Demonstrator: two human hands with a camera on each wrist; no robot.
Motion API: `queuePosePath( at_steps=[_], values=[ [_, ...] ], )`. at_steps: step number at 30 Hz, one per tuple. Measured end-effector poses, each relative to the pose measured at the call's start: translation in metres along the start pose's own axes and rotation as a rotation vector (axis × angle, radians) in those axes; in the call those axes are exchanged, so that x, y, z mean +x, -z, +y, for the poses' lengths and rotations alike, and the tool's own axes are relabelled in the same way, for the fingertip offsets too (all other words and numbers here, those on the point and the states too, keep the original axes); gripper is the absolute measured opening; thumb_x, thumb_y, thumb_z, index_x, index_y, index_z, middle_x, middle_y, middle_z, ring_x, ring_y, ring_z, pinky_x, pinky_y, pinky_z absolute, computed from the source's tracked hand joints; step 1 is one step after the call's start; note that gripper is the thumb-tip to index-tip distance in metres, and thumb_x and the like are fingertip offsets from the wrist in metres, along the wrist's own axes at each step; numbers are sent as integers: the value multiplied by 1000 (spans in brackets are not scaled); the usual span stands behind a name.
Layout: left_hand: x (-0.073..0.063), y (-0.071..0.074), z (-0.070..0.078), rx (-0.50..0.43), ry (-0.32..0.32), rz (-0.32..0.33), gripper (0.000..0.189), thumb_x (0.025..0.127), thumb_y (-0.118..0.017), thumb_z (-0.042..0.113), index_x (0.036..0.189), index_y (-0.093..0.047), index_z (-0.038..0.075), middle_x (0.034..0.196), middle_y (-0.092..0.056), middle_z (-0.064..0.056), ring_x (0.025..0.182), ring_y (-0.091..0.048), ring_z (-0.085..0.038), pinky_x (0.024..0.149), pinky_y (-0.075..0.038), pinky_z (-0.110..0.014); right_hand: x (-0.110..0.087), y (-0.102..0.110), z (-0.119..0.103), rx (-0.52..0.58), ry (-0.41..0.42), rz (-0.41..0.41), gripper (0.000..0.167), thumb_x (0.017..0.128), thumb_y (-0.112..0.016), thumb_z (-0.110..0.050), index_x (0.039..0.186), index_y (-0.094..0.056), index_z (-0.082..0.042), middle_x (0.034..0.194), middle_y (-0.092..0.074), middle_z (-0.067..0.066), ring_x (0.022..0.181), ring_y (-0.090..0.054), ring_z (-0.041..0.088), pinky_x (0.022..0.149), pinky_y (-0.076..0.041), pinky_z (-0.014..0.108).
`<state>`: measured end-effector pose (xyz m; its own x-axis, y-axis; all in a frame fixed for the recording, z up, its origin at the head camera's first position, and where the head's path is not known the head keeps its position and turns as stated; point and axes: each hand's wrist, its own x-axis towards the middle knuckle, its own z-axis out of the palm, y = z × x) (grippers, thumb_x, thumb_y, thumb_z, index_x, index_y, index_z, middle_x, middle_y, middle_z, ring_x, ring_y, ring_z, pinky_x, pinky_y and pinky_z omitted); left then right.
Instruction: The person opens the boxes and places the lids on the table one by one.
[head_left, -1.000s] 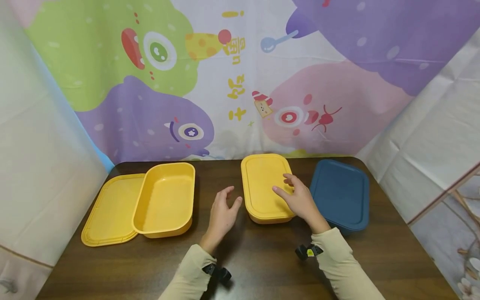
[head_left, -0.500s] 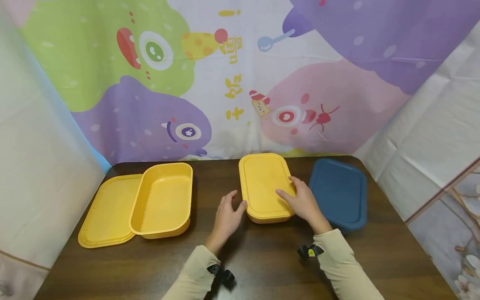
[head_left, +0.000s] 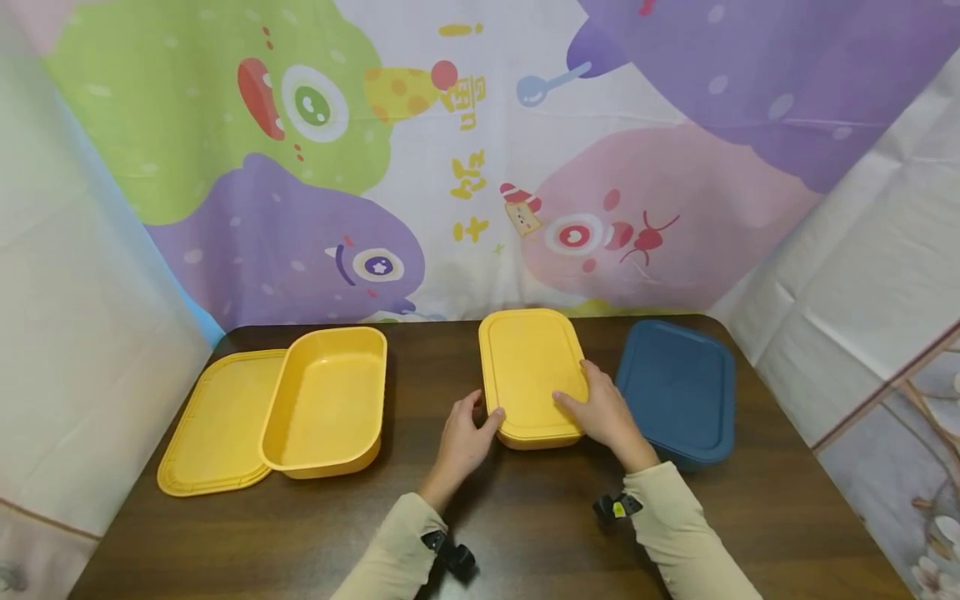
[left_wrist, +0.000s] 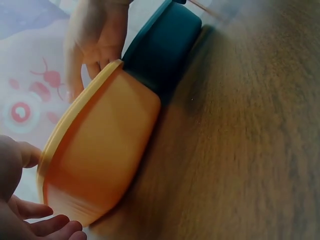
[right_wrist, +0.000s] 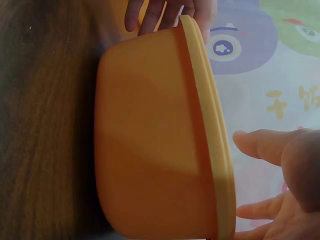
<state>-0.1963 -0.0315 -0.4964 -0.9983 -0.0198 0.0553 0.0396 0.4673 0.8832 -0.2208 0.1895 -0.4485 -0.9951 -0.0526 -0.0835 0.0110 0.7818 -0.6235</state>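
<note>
A yellow food container [head_left: 528, 367] with its lid on stands on the table between both hands. My left hand [head_left: 463, 437] is at its near left corner, thumb touching the lid's rim and loosely bent fingers beside the wall. Across from it, my right hand [head_left: 606, 408] has its fingers along the right edge and its thumb over the lid. In the right wrist view that thumb looks apart from the lid. Both wrist views show the side of the lidded container [right_wrist: 150, 135] below its overhanging rim.
To the left, an uncovered yellow container [head_left: 330, 408] overlaps a loose yellow lid [head_left: 221, 425]. A dark blue lidded container [head_left: 678, 392] stands close beyond the right hand. Behind the brown table [head_left: 300, 533] hangs a cartoon-printed curtain [head_left: 465, 275].
My left hand has moved right to the lidded container, its thumb now at the rim. My right hand has come slightly nearer and settled along the right edge. The containers look unmoved.
</note>
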Motion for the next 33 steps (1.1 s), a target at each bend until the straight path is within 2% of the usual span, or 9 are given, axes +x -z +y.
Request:
queuePosePath(
  at_steps=[13, 23, 33],
  values=[
    [1, -6, -1, -34, -8, -23, 54, 91, -63, 31, 132, -55, -4, 120, -59, -20, 111, -60, -33, 97, -47, -49, 3, -7, -1, 5, -34, -3, 84, 92, -65, -32, 152, -18, 2, 151, -29, 32, 136, -37, 47, 108, -35, 59],
    [3, -5, -1, -57, -17, -30, 48, 91, -64, 27, 128, -57, -3, 113, -60, -17, 103, -60, -28, 91, -48, -44, 5, -14, -1, 35, -64, 31, 81, 91, -66, -30, 152, -23, -1, 148, -33, 31, 132, -42, 45, 105, -38, 59],
    [2, -2, -3, -44, -29, -7, 46, 89, -67, 25, 126, -60, -2, 110, -61, -15, 101, -61, -26, 89, -49, -41, 1, -18, -5, 65, -83, 53, 76, 91, -66, -29, 151, -27, -1, 147, -33, 30, 131, -43, 45, 106, -38, 58]
  ],
)
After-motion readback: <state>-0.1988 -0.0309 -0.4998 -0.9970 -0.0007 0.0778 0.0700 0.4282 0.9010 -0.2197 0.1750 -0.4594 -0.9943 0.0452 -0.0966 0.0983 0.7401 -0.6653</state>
